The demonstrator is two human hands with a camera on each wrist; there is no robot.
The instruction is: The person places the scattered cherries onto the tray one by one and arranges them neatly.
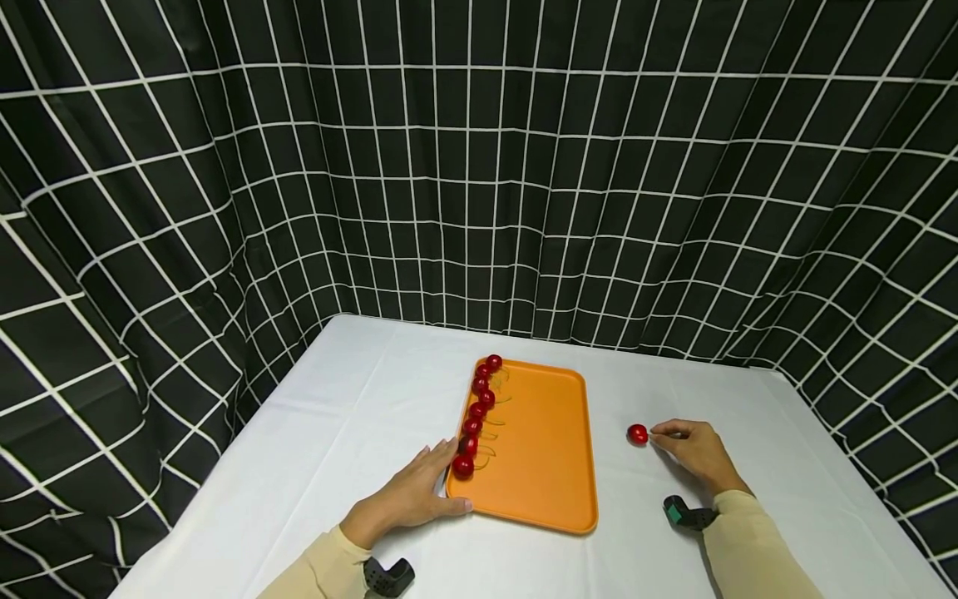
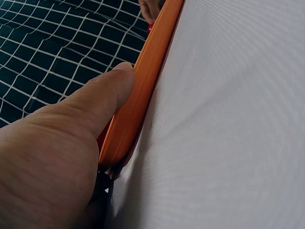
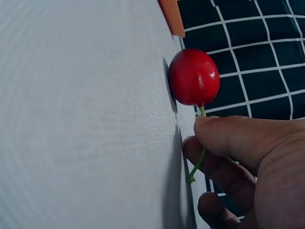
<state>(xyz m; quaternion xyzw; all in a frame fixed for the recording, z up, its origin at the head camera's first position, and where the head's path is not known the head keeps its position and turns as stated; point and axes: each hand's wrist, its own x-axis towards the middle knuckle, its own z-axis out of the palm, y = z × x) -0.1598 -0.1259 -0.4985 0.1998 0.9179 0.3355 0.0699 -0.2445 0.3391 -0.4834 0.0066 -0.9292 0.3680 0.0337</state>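
An orange tray (image 1: 535, 441) lies on the white-covered table with several red cherries (image 1: 477, 410) lined up along its left side, their stems pointing right. At its near left corner is my left hand (image 1: 412, 495), fingers fairly straight along the left edge. Its thumb (image 2: 107, 90) touches the near rim. To the right of the tray, my right hand (image 1: 696, 453) pinches the green stem (image 3: 198, 164) of a single cherry (image 3: 194, 77) between thumb and finger. In the right wrist view, that cherry sits right at the tablecloth, stem toward the hand.
A white cloth (image 1: 359, 391) covers the table. Dark curtains (image 1: 501, 183) with a white grid hang behind it and on both sides. Each wrist carries a black device, seen at the left wrist (image 1: 389, 577) and the right wrist (image 1: 687, 514).
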